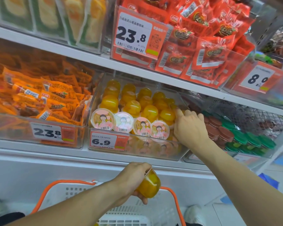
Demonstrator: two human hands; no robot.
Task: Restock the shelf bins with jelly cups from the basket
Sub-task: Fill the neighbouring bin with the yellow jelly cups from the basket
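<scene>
A clear shelf bin (178,156) with a 6.9 price tag holds several orange jelly cups (132,107), the front row showing cartoon lids. My right hand (189,126) reaches into the bin's right side, fingers curled on a cup at the wall; what it grips is hidden. My left hand (132,178) is below the shelf, shut on an orange jelly cup (149,185) above the white basket (82,193) with orange handles.
Orange snack packets (44,98) fill the bin to the left. Brown and green lidded cups (232,136) lie in the wire bin to the right. Red snack packs (203,51) sit on the shelf above, overhanging the jelly bin.
</scene>
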